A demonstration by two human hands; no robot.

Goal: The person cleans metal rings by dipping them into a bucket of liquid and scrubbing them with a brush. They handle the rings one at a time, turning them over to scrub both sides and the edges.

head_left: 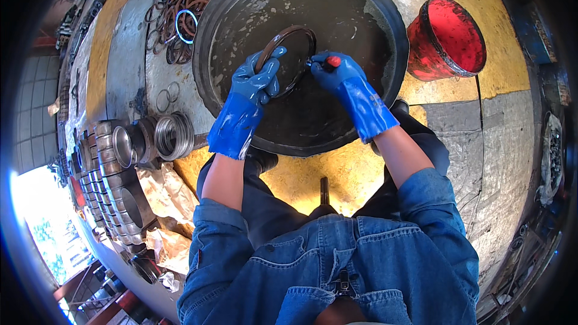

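My left hand (256, 78), in a blue glove, was curled partly closed, its fingers and thumb around the left side of a brown ring (276, 40). The ring stood tilted above the basin (203, 54), a little left of its middle and well inside its rim. My right hand (344, 75) was folded tight on a red-handled tool (332, 60), whose dark end came to the ring's right side; whether it touched I couldn't tell.

The gloves shone as if wet, and I judged that the likeliest cause of trouble: a slick grip on one side only could let the ring twist or slip, and it would drop into the basin, which looked to hold dark liquid. Pushing the tool too hard might have turned the ring in my fingers, or sent the tool's end skidding past it toward my left glove.

Just beyond the basin's right edge stood a red bucket (426, 54), so a wide swing of my right elbow could knock it. Past the far left edge lay a heap of rings (186, 0), where a dropped one would be easily mixed in.
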